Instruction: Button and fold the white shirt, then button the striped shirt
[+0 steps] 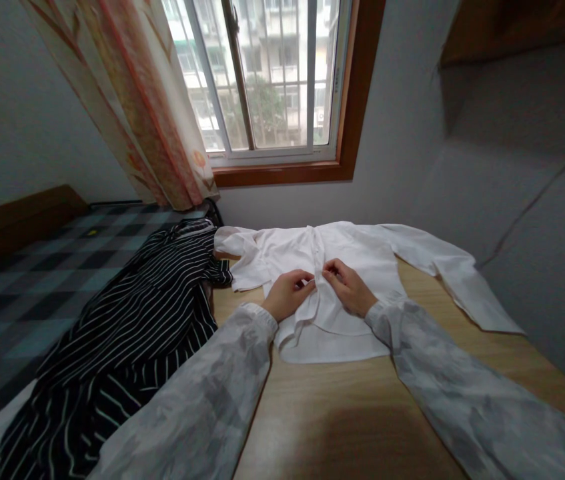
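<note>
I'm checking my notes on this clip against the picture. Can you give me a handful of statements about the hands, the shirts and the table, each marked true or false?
1. Both hands pinch the front opening of the white long-sleeved shirt. True: the left hand and the right hand meet at its button strip.
2. The white shirt lies on a grey metal table. False: it lies on a light wooden table.
3. A black garment with white stripes lies to the left of the white shirt. True.
4. The white shirt's sleeves are folded under its body. False: both sleeves lie spread out to the sides.
5. The striped garment is held in the right hand. False: neither hand touches it.
</note>
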Demonstrator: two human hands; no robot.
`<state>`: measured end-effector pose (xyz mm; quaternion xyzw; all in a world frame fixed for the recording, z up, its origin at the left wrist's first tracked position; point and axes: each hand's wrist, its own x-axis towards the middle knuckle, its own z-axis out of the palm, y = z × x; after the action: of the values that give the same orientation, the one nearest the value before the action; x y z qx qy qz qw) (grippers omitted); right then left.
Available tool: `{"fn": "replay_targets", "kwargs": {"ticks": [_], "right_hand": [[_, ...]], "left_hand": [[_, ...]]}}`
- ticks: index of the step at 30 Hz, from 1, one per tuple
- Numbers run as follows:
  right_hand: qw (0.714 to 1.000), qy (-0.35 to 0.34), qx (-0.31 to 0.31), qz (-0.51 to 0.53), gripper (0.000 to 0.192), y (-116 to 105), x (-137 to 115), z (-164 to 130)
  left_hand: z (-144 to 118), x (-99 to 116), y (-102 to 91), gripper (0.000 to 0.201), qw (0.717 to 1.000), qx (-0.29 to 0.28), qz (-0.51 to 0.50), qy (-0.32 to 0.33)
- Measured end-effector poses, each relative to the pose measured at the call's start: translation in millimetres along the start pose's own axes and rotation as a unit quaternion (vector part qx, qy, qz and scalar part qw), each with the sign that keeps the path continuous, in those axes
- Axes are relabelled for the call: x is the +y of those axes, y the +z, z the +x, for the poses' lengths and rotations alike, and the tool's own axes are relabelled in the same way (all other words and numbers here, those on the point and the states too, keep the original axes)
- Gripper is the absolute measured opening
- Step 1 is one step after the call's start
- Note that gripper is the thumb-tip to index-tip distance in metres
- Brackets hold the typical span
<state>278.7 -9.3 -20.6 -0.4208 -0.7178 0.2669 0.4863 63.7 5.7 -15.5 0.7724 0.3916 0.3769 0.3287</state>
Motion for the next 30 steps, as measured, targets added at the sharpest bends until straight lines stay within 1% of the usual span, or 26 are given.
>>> {"fn": "replay_targets", "kwargs": {"ticks": [3,7,15,18,22,26,30], "right_hand": [[1.0,-0.002,-0.014,-0.008,0.021,1,-4,-1],[1.0,0.006,-0.021,-0.011,0.024,3,-6,-2],[0.999,0.009,-0.022,-0.045,0.021,2,-3,0],[0.998,0.003,-0.009,-0.064,0.019,2,-4,-1],[0.997,0.011,0.03,-0.069,0.016,1,-7,-2],[0.997,0.018,0.036,-0.067,0.016,1,-10,-2],[0.998,0.019,0.047,-0.042,0.017,0,-13,-2]], "left_hand": [[1,0,-0.5,0.02,1.0,0.01,0.01,0.0],[0,4,-2.8,0.018,1.0,0.007,0.021,0.002],[1,5,-3.6,0.022,1.0,-0.004,0.012,-0.001],[2,5,-2.7,0.025,1.0,-0.009,0.006,0.001],[2,5,-2.2,0.029,1.0,-0.006,-0.005,-0.008],[2,5,-2.6,0.033,1.0,-0.009,-0.012,-0.015],[2,5,-2.3,0.034,1.0,-0.005,-0.011,-0.019]]}}
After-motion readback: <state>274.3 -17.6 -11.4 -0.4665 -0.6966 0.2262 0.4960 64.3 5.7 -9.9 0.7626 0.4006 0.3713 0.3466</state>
